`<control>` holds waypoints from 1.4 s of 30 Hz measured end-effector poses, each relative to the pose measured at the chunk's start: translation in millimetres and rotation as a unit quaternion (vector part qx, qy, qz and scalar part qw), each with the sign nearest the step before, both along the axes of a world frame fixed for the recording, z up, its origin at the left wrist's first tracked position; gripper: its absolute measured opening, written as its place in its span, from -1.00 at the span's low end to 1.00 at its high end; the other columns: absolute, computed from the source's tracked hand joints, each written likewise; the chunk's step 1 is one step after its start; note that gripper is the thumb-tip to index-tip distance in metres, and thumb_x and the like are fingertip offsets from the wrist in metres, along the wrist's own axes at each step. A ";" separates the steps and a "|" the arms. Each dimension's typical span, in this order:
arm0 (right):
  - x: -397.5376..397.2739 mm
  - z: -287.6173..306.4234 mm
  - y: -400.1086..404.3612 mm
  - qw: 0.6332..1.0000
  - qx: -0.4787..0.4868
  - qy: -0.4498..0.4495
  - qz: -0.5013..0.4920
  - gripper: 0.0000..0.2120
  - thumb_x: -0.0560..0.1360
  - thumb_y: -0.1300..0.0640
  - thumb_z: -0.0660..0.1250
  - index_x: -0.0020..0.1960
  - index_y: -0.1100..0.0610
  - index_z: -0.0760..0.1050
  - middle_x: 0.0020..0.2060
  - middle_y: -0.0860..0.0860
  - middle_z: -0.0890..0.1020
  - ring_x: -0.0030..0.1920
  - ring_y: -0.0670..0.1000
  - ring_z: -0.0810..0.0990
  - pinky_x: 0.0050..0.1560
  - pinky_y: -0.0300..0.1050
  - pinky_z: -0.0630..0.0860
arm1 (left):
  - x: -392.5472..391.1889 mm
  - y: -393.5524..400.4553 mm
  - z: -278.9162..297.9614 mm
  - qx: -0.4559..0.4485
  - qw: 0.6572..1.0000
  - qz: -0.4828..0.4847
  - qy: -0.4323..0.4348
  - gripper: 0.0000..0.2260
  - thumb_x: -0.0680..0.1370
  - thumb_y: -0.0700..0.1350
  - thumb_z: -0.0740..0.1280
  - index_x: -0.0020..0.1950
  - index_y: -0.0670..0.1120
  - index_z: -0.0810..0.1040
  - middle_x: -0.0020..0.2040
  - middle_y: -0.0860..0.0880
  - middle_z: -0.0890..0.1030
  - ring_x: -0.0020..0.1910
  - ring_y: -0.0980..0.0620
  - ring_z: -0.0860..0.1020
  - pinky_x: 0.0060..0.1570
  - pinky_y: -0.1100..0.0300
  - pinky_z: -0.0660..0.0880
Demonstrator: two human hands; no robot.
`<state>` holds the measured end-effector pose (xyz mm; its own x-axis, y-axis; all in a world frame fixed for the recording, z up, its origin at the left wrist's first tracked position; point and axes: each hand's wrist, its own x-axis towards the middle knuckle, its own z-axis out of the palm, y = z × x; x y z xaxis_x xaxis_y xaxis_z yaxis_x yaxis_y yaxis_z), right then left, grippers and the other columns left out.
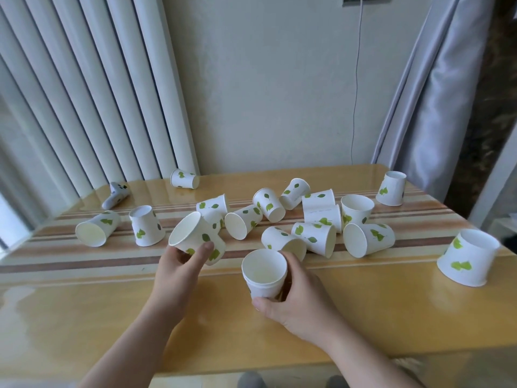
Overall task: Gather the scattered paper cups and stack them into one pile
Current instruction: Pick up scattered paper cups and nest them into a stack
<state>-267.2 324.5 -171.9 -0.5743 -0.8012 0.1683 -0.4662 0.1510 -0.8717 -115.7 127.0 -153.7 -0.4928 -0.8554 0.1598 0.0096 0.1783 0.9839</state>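
Right hand (pixel 302 301), fingers wrapped round the started stack (pixel 264 273), mouth up to receive. Left hand (pixel 179 264) grips a tilted cup (pixel 193 236), likely next in. Others litter the table (pixel 84 317).

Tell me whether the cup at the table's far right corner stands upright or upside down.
Upside down: the cup rests on its wide rim, its narrower recessed base facing up.

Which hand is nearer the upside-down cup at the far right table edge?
Right. The right hand, holding an upright cup, sits left of the upside-down cup; the left hand is farther left.
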 end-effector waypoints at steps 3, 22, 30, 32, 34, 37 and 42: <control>3.0 1.9 -2.1 1.000 0.004 -0.001 0.003 -0.37 0.29 -0.15 0.62 0.29 -0.27 0.45 0.10 -0.25 0.70 0.08 -0.14 0.68 0.12 -0.03 0.66 | 14.4 -13.3 7.5 -0.043 0.998 0.021 -0.029 -0.36 0.28 0.31 0.52 0.24 -0.01 0.64 0.07 -0.05 0.77 0.08 -0.07 0.70 0.09 0.00 0.60; 19.0 0.6 -96.1 0.997 0.038 0.042 0.045 -0.35 0.37 -0.08 0.58 0.37 -0.29 0.36 0.07 -0.29 0.63 0.07 -0.27 0.58 0.07 -0.24 0.56 | 35.8 -34.5 26.0 -0.001 0.997 0.038 0.064 -0.39 0.37 0.16 0.57 0.32 -0.11 0.58 0.17 -0.15 0.75 0.19 -0.14 0.71 0.21 -0.09 0.64; 16.4 0.4 -93.2 0.997 0.028 0.044 0.063 -0.36 0.42 -0.04 0.58 0.41 -0.26 0.37 0.10 -0.29 0.62 0.09 -0.31 0.58 -0.03 -0.35 0.50 | 14.3 -10.4 22.3 -0.088 0.991 -0.051 -0.084 -0.43 0.35 0.15 0.65 0.32 0.29 0.57 0.18 0.19 0.73 0.24 0.09 0.67 0.22 0.04 0.64; 16.1 -1.3 -92.4 0.996 0.032 0.047 0.068 -0.35 0.43 -0.04 0.58 0.43 -0.24 0.37 0.09 -0.30 0.59 0.08 -0.33 0.53 -0.08 -0.36 0.48 | 15.0 -8.7 10.9 -0.089 0.991 -0.044 -0.091 -0.36 0.33 0.23 0.64 0.38 0.26 0.56 0.23 0.17 0.73 0.27 0.09 0.66 0.30 -0.02 0.61; 16.5 -1.0 -91.6 0.997 0.028 0.043 0.065 -0.35 0.42 -0.06 0.57 0.43 -0.22 0.38 0.10 -0.27 0.60 0.08 -0.24 0.55 -0.06 -0.33 0.50 | 17.8 -9.4 4.8 -0.087 0.990 -0.063 -0.095 -0.23 0.29 0.33 0.65 0.45 0.17 0.54 0.28 0.10 0.72 0.31 0.05 0.66 0.34 -0.04 0.58; 16.4 -0.1 -90.8 0.997 0.012 0.053 0.055 -0.35 0.40 -0.11 0.57 0.43 -0.17 0.42 0.16 -0.19 0.66 0.15 -0.09 0.61 0.08 -0.14 0.59 | 17.5 -11.7 0.2 -0.081 0.977 -0.118 -0.160 -0.20 0.27 0.32 0.69 0.44 0.13 0.54 0.28 0.14 0.73 0.31 0.14 0.67 0.31 0.05 0.58; 17.0 -3.7 -94.0 0.993 0.005 0.106 0.051 -0.45 0.42 -0.01 0.55 0.37 -0.10 0.49 0.17 -0.11 0.63 0.15 -0.05 0.60 0.13 -0.07 0.59 | 9.7 -9.2 -5.7 -0.090 0.972 -0.100 -0.194 -0.48 0.32 0.30 0.64 0.19 0.12 0.68 0.05 0.17 0.79 0.03 0.22 0.73 0.03 0.21 0.57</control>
